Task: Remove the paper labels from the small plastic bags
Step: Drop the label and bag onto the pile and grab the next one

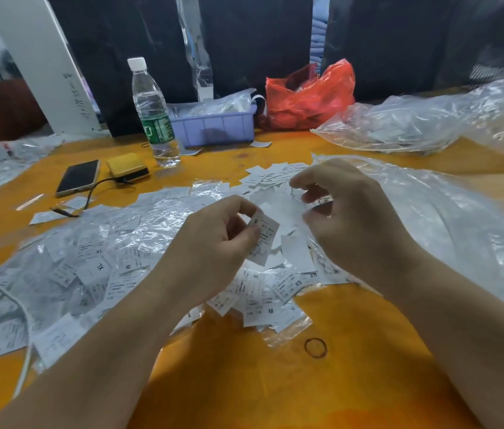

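The left hand (223,239) pinches one paper label (263,239), marked S, between thumb and fingers, just above the heap. The right hand (346,218) has its fingers curled over a thin clear film, probably one small plastic bag (312,196), but the film is too transparent to be sure of the grip.

The label is light and a little stiff, so it is best taken at its edge. The bag is soft, thin and slippery; I think it should be held near its open mouth while the paper slides out.

Below the hands lies a pile of bags and labels (96,264) on the orange tabletop (353,382), too many to count. Around it I count one water bottle (151,113), one phone (78,178), one purple tray (216,126), one red bag (309,97) and one rubber band (315,347).
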{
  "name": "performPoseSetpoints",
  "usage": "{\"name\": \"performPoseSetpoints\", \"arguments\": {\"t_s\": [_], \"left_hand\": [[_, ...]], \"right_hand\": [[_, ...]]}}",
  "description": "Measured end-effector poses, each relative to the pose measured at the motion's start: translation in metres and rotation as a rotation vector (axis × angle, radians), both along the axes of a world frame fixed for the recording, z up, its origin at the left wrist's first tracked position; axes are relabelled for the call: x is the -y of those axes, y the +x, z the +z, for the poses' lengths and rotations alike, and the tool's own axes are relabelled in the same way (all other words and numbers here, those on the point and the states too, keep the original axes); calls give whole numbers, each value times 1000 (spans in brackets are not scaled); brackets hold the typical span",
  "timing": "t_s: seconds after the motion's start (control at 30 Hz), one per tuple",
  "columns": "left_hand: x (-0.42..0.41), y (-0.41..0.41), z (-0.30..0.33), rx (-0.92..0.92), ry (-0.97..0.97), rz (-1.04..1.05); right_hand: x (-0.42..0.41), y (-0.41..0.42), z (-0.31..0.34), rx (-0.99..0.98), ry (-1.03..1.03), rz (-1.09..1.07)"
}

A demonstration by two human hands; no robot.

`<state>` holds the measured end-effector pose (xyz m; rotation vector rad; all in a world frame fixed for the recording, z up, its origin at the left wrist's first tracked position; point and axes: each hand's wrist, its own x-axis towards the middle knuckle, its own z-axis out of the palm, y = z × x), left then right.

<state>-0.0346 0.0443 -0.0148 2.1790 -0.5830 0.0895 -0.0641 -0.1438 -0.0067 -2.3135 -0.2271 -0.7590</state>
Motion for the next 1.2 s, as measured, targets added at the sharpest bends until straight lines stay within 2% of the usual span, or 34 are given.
{"name": "performPoseSetpoints", "arguments": {"t_s": [0.07, 0.13, 0.3, 0.37, 0.5, 0.63, 0.8, 0.9, 1.07, 1.2], "left_hand": [[-1, 1, 0, -12, -16, -4], [-2, 2, 0, -13, -27, -3], [-3, 5, 0, 6, -39, 82], [-3, 6, 1, -32, -66, 85], [-6, 5, 7, -155, -194, 81], [-9, 0, 12, -60, -192, 70], [-13, 6, 10, 5, -176, 135], [-12, 8, 7, 9, -149, 139], [-8, 5, 8, 2, -132, 96], [-10, 7, 9, -41, -144, 108]], "right_hand": [[0, 1, 0, -93, 322, 121], [4, 3, 0, -199, 545, 193], [3, 8, 5, -367, 971, 392], [-2, 10, 6, -457, 1046, 452], [-16, 16, 10, -556, 1006, 448], [-30, 24, 21, -581, 986, 482], [-42, 29, 19, -515, 785, 448], [-41, 18, 8, -459, 653, 417], [-36, 13, 6, -461, 639, 404], [-36, 14, 4, -457, 518, 369]]}}
